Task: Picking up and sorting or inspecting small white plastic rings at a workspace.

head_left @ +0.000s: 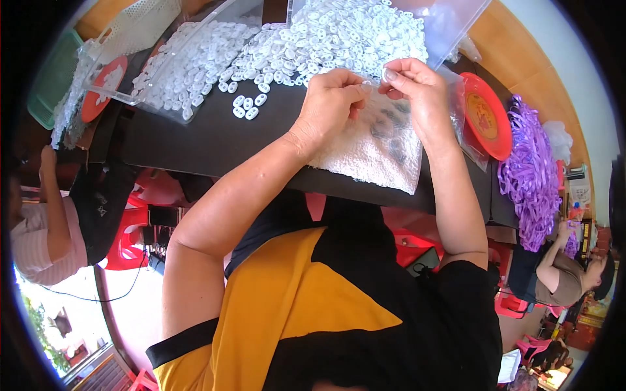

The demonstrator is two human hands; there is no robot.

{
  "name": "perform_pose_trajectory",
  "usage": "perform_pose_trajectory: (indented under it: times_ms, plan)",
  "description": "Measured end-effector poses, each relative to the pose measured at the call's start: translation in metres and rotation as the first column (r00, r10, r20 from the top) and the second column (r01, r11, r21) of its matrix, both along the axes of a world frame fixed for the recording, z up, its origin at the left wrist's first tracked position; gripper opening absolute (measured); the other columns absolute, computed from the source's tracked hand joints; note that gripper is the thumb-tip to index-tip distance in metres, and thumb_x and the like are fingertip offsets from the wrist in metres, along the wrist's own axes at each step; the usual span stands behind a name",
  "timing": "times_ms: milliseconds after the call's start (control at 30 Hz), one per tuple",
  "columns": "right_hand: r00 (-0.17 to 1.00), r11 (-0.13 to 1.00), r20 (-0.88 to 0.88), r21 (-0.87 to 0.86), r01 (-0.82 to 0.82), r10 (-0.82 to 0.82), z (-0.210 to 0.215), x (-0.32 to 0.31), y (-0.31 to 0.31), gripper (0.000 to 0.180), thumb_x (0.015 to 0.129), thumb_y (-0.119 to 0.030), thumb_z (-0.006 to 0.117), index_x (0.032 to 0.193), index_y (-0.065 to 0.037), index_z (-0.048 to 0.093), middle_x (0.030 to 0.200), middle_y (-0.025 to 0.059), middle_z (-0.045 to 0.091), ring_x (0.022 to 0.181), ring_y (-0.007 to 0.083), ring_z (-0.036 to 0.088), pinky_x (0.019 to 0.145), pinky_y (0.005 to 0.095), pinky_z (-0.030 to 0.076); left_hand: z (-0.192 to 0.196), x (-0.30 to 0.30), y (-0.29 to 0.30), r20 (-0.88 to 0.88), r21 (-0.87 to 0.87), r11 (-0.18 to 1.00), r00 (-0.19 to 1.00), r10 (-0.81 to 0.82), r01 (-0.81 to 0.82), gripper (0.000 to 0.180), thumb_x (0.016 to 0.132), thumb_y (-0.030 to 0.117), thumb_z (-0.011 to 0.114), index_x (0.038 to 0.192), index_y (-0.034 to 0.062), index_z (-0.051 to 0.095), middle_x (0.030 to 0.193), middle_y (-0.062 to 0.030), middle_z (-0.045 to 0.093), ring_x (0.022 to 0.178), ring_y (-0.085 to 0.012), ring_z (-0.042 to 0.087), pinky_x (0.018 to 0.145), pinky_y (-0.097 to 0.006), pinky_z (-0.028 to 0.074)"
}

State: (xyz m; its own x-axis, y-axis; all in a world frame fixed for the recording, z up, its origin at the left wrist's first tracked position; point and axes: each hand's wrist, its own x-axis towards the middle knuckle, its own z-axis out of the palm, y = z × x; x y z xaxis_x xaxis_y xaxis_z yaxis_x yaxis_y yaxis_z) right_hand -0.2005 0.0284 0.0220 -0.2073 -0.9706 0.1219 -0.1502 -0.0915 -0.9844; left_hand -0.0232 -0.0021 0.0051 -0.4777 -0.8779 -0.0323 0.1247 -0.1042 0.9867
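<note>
My left hand point(334, 98) is pinched closed above a white cloth point(372, 159), with a tiny pale bit showing at its fingertips. Close beside it, my right hand point(420, 88) also pinches, thumb against forefinger. What either hand grips is too small to make out. Several small greyish pieces point(394, 120) lie on the cloth beneath the hands. Left of my left hand, a few white oval pieces with two holes point(248, 107) rest on the dark tabletop point(176, 143). A big heap of such white pieces point(352, 39) spreads just beyond my hands.
Clear plastic bins point(124, 96) frame the heap. At right are a red plate point(488, 116), a clear bag point(460, 111) and a bundle of purple ribbons point(528, 169). A green basket point(55, 78) stands far left. One person point(49, 234) sits at left, another point(564, 277) at right.
</note>
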Motion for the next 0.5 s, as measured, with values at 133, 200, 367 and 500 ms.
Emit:
perform_pose_trajectory:
  times_ms: [133, 200, 367, 500]
  plan:
    - [0.999, 0.999, 0.031, -0.005, -0.037, 0.037, 0.0, 0.0018, 0.0054, 0.014, 0.089, -0.01, 0.062, 0.1, -0.001, 0.063, 0.086, 0.0041, 0.066, 0.078, 0.0141, 0.064, 0.071, 0.0244, 0.045, 0.0018, 0.0009, -0.0004, -0.066, 0.078, 0.997, 0.998, 0.007, -0.002, 0.016, 0.089, 0.014, 0.061, 0.091, -0.0024, 0.061, 0.07, -0.004, 0.058, 0.055, -0.0083, 0.05, 0.046, -0.022, 0.038]
    - [0.998, 0.999, 0.044, -0.001, -0.049, 0.049, 0.0009, 0.0039, 0.0079, 0.015, 0.089, -0.011, 0.063, 0.1, -0.001, 0.064, 0.087, 0.0043, 0.066, 0.079, 0.0148, 0.064, 0.072, 0.0247, 0.045, 0.0001, 0.0006, -0.0013, -0.068, 0.084, 0.996, 0.998, 0.01, -0.005, 0.016, 0.089, 0.014, 0.061, 0.09, -0.0021, 0.062, 0.07, -0.0038, 0.058, 0.055, -0.0083, 0.05, 0.046, -0.022, 0.038]
    - [0.996, 0.998, 0.07, -0.01, -0.057, 0.058, 0.0053, 0.0067, 0.0099, 0.016, 0.089, -0.011, 0.064, 0.1, 0.0, 0.064, 0.087, 0.0048, 0.066, 0.079, 0.0154, 0.064, 0.071, 0.0246, 0.046, 0.0028, 0.0013, 0.0005, -0.033, 0.053, 0.998, 0.999, 0.024, -0.022, 0.015, 0.089, 0.014, 0.062, 0.089, -0.0017, 0.062, 0.069, -0.0034, 0.058, 0.054, -0.0081, 0.05, 0.046, -0.022, 0.038]
    - [0.996, 0.998, 0.072, -0.005, -0.06, 0.06, 0.0028, 0.0096, 0.0086, 0.015, 0.089, -0.01, 0.064, 0.101, 0.0, 0.064, 0.087, 0.0052, 0.066, 0.078, 0.0158, 0.065, 0.071, 0.0244, 0.046, 0.0022, 0.0005, 0.0003, -0.046, 0.041, 0.998, 0.998, 0.046, -0.045, 0.015, 0.089, 0.013, 0.062, 0.088, -0.0018, 0.062, 0.069, -0.0033, 0.057, 0.053, -0.008, 0.049, 0.046, -0.022, 0.038]
